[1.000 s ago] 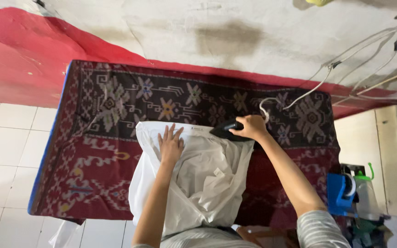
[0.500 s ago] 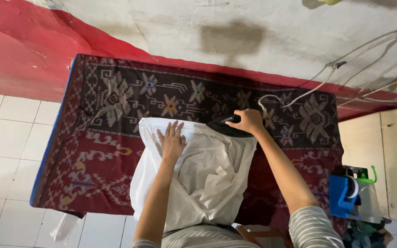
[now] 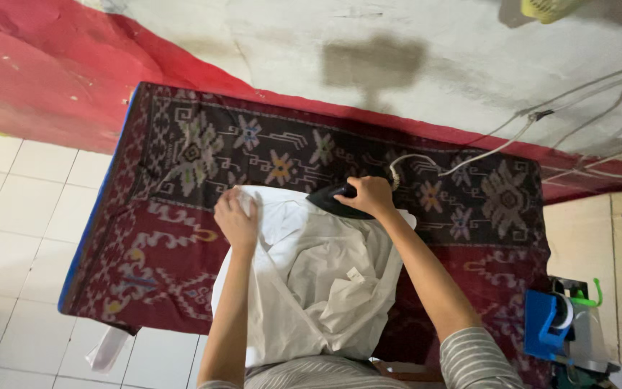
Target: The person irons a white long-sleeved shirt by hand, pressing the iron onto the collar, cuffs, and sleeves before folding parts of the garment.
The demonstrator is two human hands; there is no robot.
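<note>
The right hand (image 3: 373, 196) has its fingers wrapped tight around the handle of a dark, wedge-shaped electric iron (image 3: 334, 201), which sits on the far edge of a white, crumpled cotton garment (image 3: 318, 281). The left hand (image 3: 237, 220) lies on the garment's far left corner, just left of the iron; its fingers look curled onto the cloth edge, though whether they pinch it or only press it down cannot be told from this angle. The garment spreads from under both hands back toward the person's grey striped sleeve (image 3: 480, 360). It lies on a table covered by a dark red woven cloth with flower and zigzag patterns (image 3: 167, 238). A pale cord (image 3: 469, 156) loops away beyond the right fingers toward the stained white wall (image 3: 412, 65). Well right of that hand stands a blue tape dispenser (image 3: 545, 324).
</note>
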